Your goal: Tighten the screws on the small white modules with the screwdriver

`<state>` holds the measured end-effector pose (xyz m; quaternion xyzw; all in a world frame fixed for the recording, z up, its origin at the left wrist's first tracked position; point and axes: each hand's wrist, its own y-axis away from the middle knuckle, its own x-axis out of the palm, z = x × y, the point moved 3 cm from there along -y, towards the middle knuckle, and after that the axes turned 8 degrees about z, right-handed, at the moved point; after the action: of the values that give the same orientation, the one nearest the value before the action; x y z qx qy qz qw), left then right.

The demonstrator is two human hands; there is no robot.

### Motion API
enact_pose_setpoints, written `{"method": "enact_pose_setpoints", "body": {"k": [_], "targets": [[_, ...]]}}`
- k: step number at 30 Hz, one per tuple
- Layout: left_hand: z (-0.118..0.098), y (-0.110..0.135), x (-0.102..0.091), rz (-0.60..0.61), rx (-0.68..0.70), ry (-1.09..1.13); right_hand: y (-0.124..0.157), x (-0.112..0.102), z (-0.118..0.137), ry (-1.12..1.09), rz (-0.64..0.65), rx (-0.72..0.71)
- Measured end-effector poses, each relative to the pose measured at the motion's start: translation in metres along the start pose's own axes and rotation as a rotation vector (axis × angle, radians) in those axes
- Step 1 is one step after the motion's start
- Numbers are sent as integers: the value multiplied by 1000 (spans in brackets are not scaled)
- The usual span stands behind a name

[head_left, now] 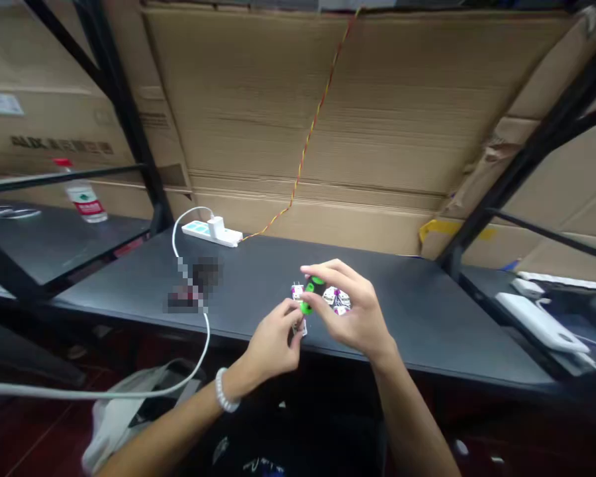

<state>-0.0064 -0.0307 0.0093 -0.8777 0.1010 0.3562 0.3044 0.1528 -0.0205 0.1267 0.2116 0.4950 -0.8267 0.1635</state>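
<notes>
My right hand (355, 311) is closed round the green and black handle of a small screwdriver (312, 295), held over a little round white and purple gadget (335, 299) on the dark table (427, 311). My left hand (273, 341), with a white bead bracelet on its wrist, pinches the near edge of that gadget beside the screwdriver's tip. Both hands hover near the table's front edge. Fingers hide most of the gadget.
A white power strip (213, 232) with a charger lies at the back left, and its white cable (206, 331) hangs over the front edge. A twisted red and yellow wire (312, 126) runs up the cardboard wall. A bottle (82, 195) stands far left, white devices (541, 321) right.
</notes>
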Motion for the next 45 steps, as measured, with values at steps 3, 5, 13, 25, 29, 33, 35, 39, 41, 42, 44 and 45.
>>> {"method": "enact_pose_setpoints", "body": {"k": [3,5,13,25,29,33,35,39,41,42,44,45], "targets": [[1,1,0,3,-6,-1,1,2,0,56,-40,-17],[0,1,0,2,0,11,2,4,0,16,-13,-18],[-1,0,0,1,1,-9,-1,5,-3,59,-102,27],[0,-1,1,-5,-8,-20,-1,5,-4,22,-60,36],[-1,-2,1,13,-5,13,1,5,-6,-5,-11,43],[-1,-1,0,12,3,30,1,4,-5,-99,55,16],[-1,-1,1,6,2,19,0,3,-6,-63,31,21],[1,0,1,-2,-1,9,0,3,-6,48,-51,18],[0,0,1,3,-3,15,1,4,-6,68,-55,21],[0,0,0,10,-2,18,1,4,-6,62,-38,23],[0,-1,0,21,-6,19,2,5,-5,11,13,19],[0,-1,0,23,-6,17,3,5,-5,-26,38,13]]}}
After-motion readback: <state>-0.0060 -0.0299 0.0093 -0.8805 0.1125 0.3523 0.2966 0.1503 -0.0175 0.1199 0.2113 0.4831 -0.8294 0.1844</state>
